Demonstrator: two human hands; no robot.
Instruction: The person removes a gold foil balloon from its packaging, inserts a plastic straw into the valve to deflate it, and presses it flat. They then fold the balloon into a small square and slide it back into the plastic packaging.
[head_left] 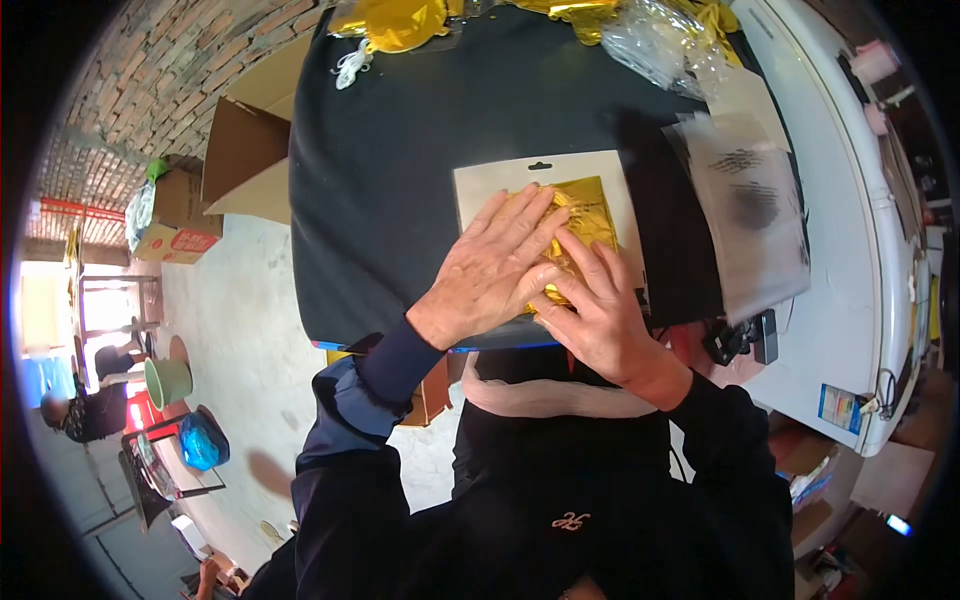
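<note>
A folded piece of gold foil (592, 198), perhaps a foil balloon, lies on a white backing card (480, 180) with a hanging slot at its top edge. My left hand (490, 262) rests flat on the foil and card, fingers stretched out and palm down. From the right, my right hand (607, 325) touches the foil's lower part with its fingers apart. Its thumb lies close to my left thumb. Part of the foil is hidden under both hands.
A black cloth covers the table (400, 180). Clear plastic sleeves (750, 215) lie at the right. Gold foil pieces (405, 25), white string (352, 65) and crumpled clear bags (660, 50) sit at the far edge. An open cardboard box (245, 150) stands left; another person (90, 410) is farther left.
</note>
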